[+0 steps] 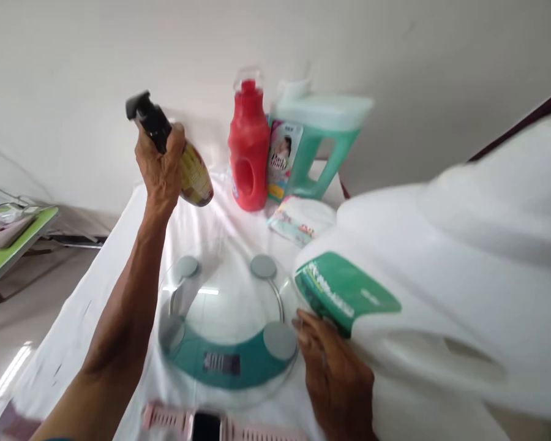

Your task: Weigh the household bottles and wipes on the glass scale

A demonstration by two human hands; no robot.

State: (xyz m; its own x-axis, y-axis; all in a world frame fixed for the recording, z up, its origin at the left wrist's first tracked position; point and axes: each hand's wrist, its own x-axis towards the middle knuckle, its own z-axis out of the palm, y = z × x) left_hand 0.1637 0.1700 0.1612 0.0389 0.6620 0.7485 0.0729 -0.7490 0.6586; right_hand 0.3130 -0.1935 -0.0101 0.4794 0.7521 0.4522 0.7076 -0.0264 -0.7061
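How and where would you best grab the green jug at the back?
I'd take the green jug by its slanted handle, probably from the right: the gap inside leaves room to curl round it, while the red bottle and colourful packet crowd its left.

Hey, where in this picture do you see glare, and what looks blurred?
Head view: bright glare streaks on the round clear-glass scale with a teal band and the glossy grey floor; also in the head view, blur smears the lettering on the large white green-labelled container and softens the translucent green jug.
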